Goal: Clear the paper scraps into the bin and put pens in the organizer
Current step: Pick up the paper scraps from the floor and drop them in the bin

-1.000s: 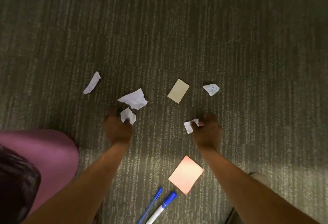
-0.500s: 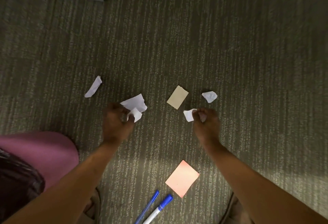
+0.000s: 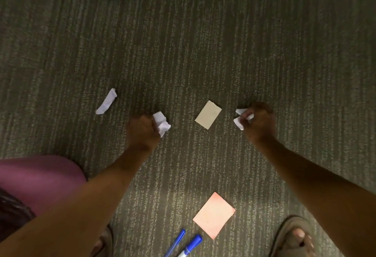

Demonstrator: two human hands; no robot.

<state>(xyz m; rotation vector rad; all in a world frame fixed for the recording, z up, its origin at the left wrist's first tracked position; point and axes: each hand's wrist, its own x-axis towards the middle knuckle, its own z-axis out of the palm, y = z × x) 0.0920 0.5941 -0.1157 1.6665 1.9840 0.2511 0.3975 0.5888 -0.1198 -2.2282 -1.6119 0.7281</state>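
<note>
Both hands are closed on crumpled white scraps, left hand (image 3: 142,132) on one wad (image 3: 161,125), right hand (image 3: 259,123) on another (image 3: 240,119), so several can be binned together.

Both hands were closed on crumpled paper, arms stretched down and forward.
The left hand (image 3: 143,132) was seen from its back, its fingers curled round a white paper wad (image 3: 161,125) that stuck out past the fingertips on the thumb side. The right hand (image 3: 259,123) was likewise curled, and white paper scraps (image 3: 240,118) were pinched at its fingertips, jutting out toward the other hand. Both forearms were bare and held apart.
</note>
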